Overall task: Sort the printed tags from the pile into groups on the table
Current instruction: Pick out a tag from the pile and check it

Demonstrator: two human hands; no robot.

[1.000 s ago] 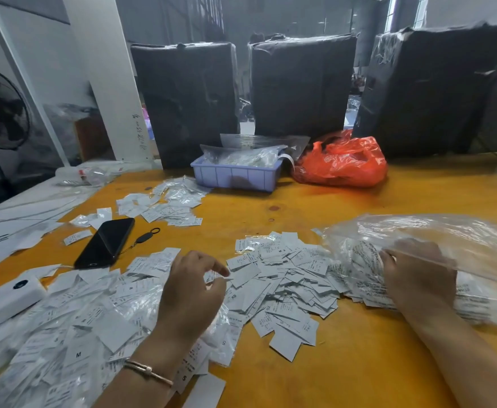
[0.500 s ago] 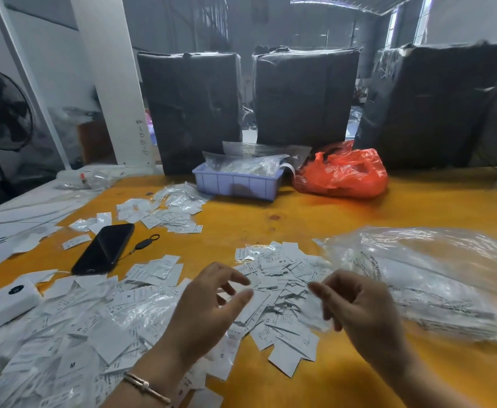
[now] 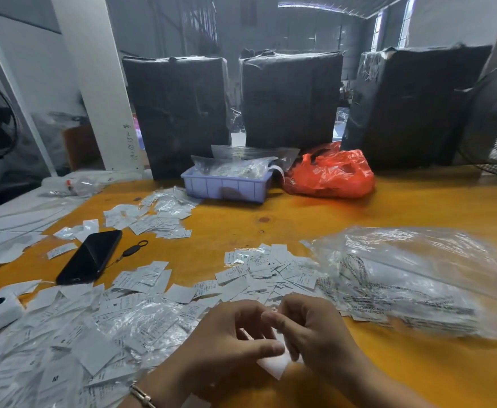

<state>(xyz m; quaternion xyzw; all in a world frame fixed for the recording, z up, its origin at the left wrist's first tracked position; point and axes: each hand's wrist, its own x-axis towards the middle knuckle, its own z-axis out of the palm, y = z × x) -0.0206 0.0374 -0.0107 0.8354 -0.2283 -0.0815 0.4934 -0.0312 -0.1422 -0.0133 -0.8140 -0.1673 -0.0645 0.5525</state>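
Meeting low over the orange table, the left hand and right hand both curl their fingers around a white printed tag pinched between them. Just beyond lies the loose tag pile, beside a clear plastic bag of more tags; a black phone lies to the left.

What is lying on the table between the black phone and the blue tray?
In the head view, a loose group of tags, some in clear sleeves, lies between the phone and the tray, with bare table around it.
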